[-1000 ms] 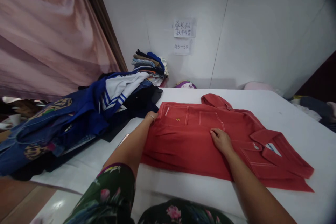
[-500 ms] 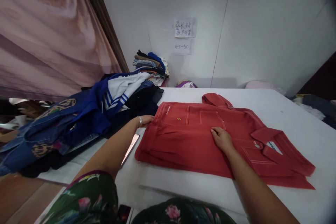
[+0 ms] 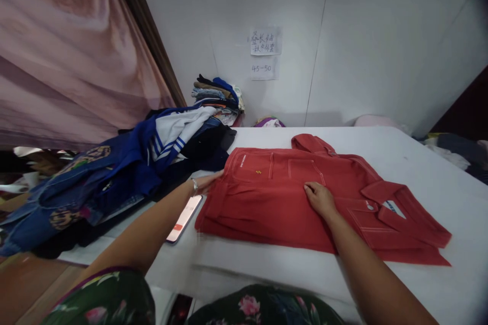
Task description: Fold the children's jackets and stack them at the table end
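A red button-up jacket (image 3: 263,208) with white stitching lies across the table, its collar to the right and its hem to the left. My left hand (image 3: 208,182) is at the hem's left edge, fingers closed on the cloth with the fingertips partly hidden. On the middle of the jacket rests my right hand (image 3: 320,199), its thumb and fingers drawn together on the fabric. One cuffed sleeve (image 3: 310,143) sticks out at the far side. Beside my left forearm lies a phone (image 3: 185,219) with a lit screen.
A heap of clothes (image 3: 125,162), blue, white and dark, covers the left of the white table (image 3: 381,147). Behind it rises a stack of folded clothes (image 3: 219,96). Paper signs (image 3: 266,40) hang on the wall; a pink curtain (image 3: 76,51) hangs at left.
My left hand has shifted slightly left and down along the hem, and more of the phone shows. My right hand stays on the jacket. The view has moved a little.
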`<control>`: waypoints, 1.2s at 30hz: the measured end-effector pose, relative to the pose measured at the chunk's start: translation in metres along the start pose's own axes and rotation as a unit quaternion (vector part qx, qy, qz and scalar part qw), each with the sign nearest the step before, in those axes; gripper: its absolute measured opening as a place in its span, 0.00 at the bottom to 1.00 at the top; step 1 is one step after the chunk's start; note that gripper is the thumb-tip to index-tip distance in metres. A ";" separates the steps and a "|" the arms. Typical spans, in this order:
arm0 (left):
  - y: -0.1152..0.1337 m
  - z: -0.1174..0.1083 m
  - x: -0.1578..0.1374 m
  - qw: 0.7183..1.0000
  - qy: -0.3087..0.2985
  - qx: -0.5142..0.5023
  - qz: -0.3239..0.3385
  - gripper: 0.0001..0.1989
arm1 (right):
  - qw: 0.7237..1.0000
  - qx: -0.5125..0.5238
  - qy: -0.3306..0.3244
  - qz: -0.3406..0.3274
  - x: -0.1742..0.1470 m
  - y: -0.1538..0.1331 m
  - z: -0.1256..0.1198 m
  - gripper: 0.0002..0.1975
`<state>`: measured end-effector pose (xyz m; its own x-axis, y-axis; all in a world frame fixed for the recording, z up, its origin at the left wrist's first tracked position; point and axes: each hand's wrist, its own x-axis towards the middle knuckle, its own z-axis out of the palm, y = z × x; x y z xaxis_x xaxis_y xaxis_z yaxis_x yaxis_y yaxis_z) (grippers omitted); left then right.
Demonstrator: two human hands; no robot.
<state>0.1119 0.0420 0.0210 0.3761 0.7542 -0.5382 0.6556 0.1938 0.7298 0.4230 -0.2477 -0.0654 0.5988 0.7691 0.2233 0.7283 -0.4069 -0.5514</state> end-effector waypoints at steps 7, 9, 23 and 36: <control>-0.015 0.022 -0.005 0.999 0.016 0.017 0.036 0.16 | 1.000 -0.009 -0.001 0.003 -0.002 -0.004 -0.002 0.15; -0.017 0.025 -0.001 0.993 0.073 0.084 0.038 0.16 | 1.000 -0.020 -0.004 -0.002 -0.003 -0.006 -0.004 0.15; -0.008 0.098 -0.015 0.795 0.118 0.465 0.372 0.28 | 0.995 -0.092 -0.025 0.019 -0.005 -0.026 -0.010 0.15; -0.023 0.113 -0.013 0.778 0.081 0.535 0.319 0.30 | 0.993 -0.084 0.033 0.081 0.092 0.013 -0.097 0.18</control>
<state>0.1657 -0.0431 -0.0364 0.8181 0.5686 -0.0864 0.5715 -0.8205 0.0117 0.5196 -0.2297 0.0259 0.7293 0.6550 0.1977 0.6623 -0.6032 -0.4445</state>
